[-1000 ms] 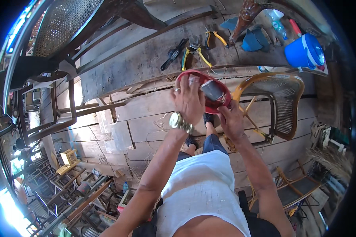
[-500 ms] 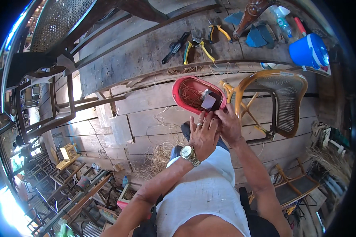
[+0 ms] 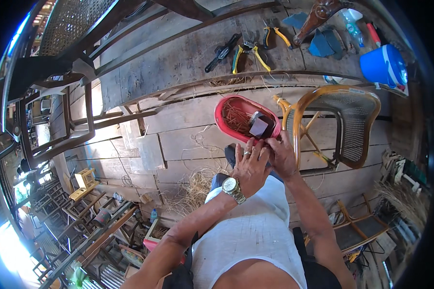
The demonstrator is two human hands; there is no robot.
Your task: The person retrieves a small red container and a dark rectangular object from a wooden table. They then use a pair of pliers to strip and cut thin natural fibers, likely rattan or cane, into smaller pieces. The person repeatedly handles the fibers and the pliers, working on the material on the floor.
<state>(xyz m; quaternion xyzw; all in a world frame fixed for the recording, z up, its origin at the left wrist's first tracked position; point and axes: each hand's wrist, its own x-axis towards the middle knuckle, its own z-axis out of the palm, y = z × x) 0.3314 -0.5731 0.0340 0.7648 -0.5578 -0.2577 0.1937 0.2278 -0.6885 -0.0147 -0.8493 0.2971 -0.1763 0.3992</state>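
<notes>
A red oval tub (image 3: pixel 220 124) stands in front of me, with thin brown sticks (image 3: pixel 236 114) and a small container with a pale flat top (image 3: pixel 259 126) inside. My left hand (image 3: pixel 250 166), with a ring and a wristwatch (image 3: pixel 231 187), is at the tub's near rim, back turned up and fingers bent downward. Close against it on the right, my right hand (image 3: pixel 283 155) has its fingers curled in at the same rim. The fingertips of both hands meet there, and whatever is between them is too small or hidden to make out.
Beyond the tub, a wooden bench (image 3: pixel 178 72) carries yellow-handled cutters (image 3: pixel 250 50), pliers (image 3: pixel 276 36), a black tool (image 3: pixel 223 52) and a blue bucket (image 3: pixel 382 65). A cane chair (image 3: pixel 354 127) stands right. Loose cane strips (image 3: pixel 197 190) lie on the plank floor, left of my legs.
The whole view has shifted slightly, so the tub and bench appear a little farther right. Both hands stay together at the tub's near rim, with small finger movements.
</notes>
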